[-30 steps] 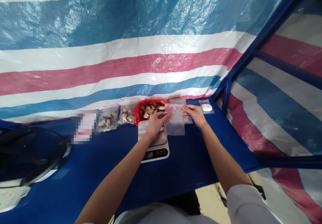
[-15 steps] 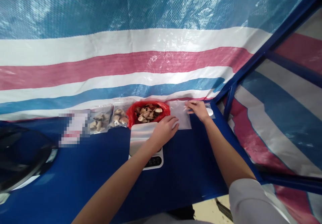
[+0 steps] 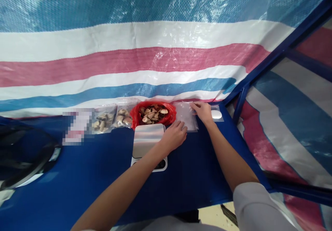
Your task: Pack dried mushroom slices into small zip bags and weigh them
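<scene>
Clear plastic bags (image 3: 183, 113), seemingly a flat stack, lie at the back of the table. My right hand (image 3: 202, 112) pinches their upper right edge between thumb and fingers. At their lower left is my left hand (image 3: 175, 135), palm down, fingers loosely bent and holding nothing; whether its fingertips touch the plastic I cannot tell. Left of the bags, a red plastic bag (image 3: 172, 115) stands open, full of dried brown-and-cream slices (image 3: 153, 114). In front of it sits a kitchen scale (image 3: 147, 139) with a bare metal plate, its display partly covered by my left forearm.
Two clear bags of slices (image 3: 103, 122) (image 3: 122, 117) lie left of the red bag, beside a blurred-out packet (image 3: 77, 125). A white oval object (image 3: 216, 114) rests on clear plastic at right. A black round-edged object (image 3: 26, 154) occupies the left. Striped sheeting (image 3: 155, 59) walls the back.
My left hand has shifted slightly right, closer to the clear bags. My right hand's fingers have closed in on the bags' upper edge. The view has tilted a little.
</scene>
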Demonstrator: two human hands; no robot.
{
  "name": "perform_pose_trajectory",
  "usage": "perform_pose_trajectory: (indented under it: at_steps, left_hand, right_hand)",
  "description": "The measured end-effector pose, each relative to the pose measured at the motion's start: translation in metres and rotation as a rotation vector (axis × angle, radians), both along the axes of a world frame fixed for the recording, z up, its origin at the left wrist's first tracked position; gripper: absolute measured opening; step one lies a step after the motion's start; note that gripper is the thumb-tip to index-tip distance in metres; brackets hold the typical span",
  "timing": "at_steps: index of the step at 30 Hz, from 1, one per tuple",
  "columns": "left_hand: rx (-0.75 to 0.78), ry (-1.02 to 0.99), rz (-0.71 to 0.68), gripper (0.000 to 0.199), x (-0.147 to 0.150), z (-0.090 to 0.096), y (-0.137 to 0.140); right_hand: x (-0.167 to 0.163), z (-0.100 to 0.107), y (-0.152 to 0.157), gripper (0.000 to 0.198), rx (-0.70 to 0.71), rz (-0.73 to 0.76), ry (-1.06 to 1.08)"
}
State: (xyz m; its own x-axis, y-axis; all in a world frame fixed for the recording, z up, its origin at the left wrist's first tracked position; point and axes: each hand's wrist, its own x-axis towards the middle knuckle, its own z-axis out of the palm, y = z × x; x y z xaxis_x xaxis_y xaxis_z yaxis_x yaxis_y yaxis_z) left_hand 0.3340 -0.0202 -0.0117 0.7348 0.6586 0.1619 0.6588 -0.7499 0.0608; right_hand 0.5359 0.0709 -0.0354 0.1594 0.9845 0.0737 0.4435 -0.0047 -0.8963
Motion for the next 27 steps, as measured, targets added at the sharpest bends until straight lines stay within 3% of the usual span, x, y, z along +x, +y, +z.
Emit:
perform_pose_trajectory:
  at_steps: [8,11,14,19,27]
  left_hand:
    - [-0.012,0.015,0.022,0.018,0.000,0.000,-0.001]
    - [-0.026,-0.022,0.027,0.016,0.000,-0.002,-0.002]
    - [-0.026,-0.030,0.028,0.018,0.001,-0.003,-0.002]
    - [-0.017,-0.004,0.033,0.022,0.001,-0.006,-0.001]
    - [-0.020,-0.015,0.021,0.023,-0.002,-0.006,-0.002]
  right_hand:
    - [-0.005,0.020,-0.011,0.029,0.079,0.008,-0.448]
    - [-0.005,0.029,-0.024,0.032,0.184,-0.054,-0.613]
    - [-0.012,0.030,-0.037,0.035,0.337,0.041,-0.676]
    - [-0.025,0.015,-0.037,0.037,0.513,0.390,-0.756]
    - [-0.014,-0.016,-0.023,0.040,0.429,0.462,-0.835]
